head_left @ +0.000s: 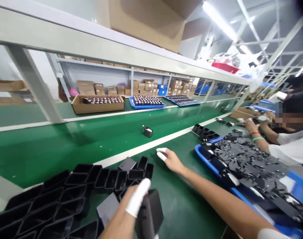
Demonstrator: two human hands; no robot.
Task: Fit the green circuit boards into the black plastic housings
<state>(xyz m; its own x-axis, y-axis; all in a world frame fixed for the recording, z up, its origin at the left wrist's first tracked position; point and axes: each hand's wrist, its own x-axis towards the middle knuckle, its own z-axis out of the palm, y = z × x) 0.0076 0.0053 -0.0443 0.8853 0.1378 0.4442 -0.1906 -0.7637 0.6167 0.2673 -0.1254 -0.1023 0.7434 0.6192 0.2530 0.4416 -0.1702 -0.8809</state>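
Left hand (127, 212) sits closest to the lens, thumb in a white finger cot, closed around a black box shell (151, 212) held upright at the bottom edge. How far the other fingers wrap is hidden.

By size, placed off that grip:
- green conveyor belt (66, 142) runs far side of the grip, left to right, white stripe along its near edge.
- row of empty black shells (66, 196) lies just left of the held shell, open mouths up, packed touching each other.
- blue tray (298, 186) heaped with flat black parts is well to the right.
- right hand (170, 159) is up and right of the grip, open, palm down, white cots on two fingertips, holding nothing, hovering near the end of the shell row.
- single small black unit (147, 131) stands alone on the belt, straight beyond the grip.

Another person's hands (253, 127) work at far right, apart from both.
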